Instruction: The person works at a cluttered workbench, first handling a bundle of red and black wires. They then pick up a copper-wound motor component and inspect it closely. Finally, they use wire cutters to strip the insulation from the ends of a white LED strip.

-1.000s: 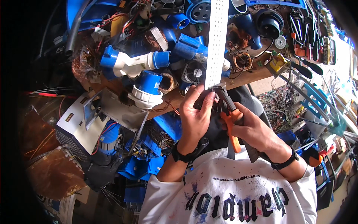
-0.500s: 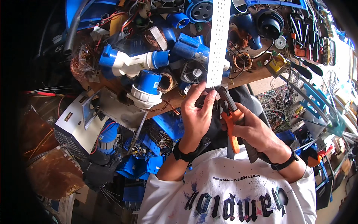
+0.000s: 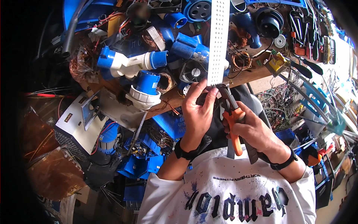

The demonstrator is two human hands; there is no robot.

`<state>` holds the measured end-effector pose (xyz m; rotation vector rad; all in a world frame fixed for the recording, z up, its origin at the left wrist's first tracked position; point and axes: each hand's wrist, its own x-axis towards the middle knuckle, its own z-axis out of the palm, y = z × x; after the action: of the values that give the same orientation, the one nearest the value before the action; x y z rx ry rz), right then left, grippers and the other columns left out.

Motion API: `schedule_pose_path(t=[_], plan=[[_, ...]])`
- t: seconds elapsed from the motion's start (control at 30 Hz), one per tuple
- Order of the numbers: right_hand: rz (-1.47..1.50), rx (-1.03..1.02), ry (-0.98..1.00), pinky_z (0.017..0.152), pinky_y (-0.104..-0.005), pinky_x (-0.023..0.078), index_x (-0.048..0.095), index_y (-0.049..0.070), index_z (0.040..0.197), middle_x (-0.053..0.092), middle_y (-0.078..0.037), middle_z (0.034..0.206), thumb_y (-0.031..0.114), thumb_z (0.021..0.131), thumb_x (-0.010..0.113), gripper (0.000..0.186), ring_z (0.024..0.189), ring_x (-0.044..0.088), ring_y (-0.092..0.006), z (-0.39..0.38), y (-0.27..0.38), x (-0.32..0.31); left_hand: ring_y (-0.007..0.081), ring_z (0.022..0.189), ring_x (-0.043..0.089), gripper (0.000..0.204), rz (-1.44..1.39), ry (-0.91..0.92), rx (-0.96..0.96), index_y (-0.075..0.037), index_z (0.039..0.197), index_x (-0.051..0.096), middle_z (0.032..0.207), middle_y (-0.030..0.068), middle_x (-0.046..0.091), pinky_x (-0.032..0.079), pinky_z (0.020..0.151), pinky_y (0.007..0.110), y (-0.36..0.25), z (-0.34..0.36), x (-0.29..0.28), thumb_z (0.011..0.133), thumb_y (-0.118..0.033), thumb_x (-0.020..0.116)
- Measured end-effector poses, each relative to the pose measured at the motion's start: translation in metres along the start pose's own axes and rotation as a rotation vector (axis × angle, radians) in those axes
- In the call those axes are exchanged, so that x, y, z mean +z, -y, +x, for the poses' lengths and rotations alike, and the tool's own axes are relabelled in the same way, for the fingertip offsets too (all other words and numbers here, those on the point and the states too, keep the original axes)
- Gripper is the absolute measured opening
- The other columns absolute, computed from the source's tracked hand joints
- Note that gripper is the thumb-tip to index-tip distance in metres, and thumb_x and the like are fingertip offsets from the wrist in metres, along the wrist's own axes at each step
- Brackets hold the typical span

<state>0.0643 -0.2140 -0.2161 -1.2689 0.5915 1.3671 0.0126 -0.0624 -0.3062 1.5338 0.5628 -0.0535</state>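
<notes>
A white perforated strip [image 3: 218, 37] reaches from the top of the picture down to my left hand [image 3: 199, 110], whose thumb and forefinger are closed on its lower end, with something dark partly hidden between them. My right hand [image 3: 253, 132] is wrapped round orange-handled pliers [image 3: 235, 138], along with what looks like a second, dark-handled tool. The metal heads of the tools lie at the strip's lower end, touching or very close to my left fingertips; exactly what the jaws grip is too small to tell.
A wooden bench [image 3: 171, 99] holds blue and white plug connectors [image 3: 147, 91], fans, copper coils and wires, with hand tools [image 3: 305, 33] at upper right. Lower left are a metal case [image 3: 74, 123] and blue bins [image 3: 143, 166]. Tangled cables [image 3: 272, 108] lie to the right.
My hands have shifted only slightly with the strip and pliers, keeping the same grips. The strip's lower end sits a little lower and further right than a second ago.
</notes>
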Motion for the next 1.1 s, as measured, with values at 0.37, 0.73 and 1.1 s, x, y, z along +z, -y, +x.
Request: schedule_pose_path(t=[0.37,0.73,1.1], plan=[[0.109,0.012,0.0,0.08,-0.0256,0.048,0.038,0.001,0.125,0.059,-0.007,0.1,0.003,0.084,0.055,0.045,0.089,0.06,-0.0132,0.004,-0.01,0.0,0.0112,0.081,0.058,0.031,-0.111,-0.071,-0.056,0.001,0.117,0.063,0.091,0.0062,0.062,0.048,0.072,0.025,0.007,-0.002,0.009,0.086,0.002,0.068],[0.138,0.03,-0.016,0.09,-0.0266,0.046,0.011,-0.006,0.148,0.06,-0.011,0.113,0.005,0.084,0.055,0.078,0.102,0.06,-0.0166,0.004,-0.02,-0.001,0.0105,0.081,0.062,0.028,0.012,-0.075,0.126,0.001,0.115,0.063,0.098,0.0048,0.063,0.053,0.07,0.025,0.011,-0.002,0.016,0.088,0.001,0.067],[0.174,0.031,-0.011,0.089,-0.0261,0.046,0.015,-0.008,0.145,0.061,-0.011,0.11,0.005,0.084,0.054,0.073,0.099,0.06,-0.0159,0.002,-0.019,-0.003,0.0117,0.078,0.057,0.029,-0.113,-0.1,0.027,0.0,0.114,0.064,0.089,0.0046,0.059,0.048,0.07,0.025,0.014,-0.005,0.022,0.086,0.003,0.068]])
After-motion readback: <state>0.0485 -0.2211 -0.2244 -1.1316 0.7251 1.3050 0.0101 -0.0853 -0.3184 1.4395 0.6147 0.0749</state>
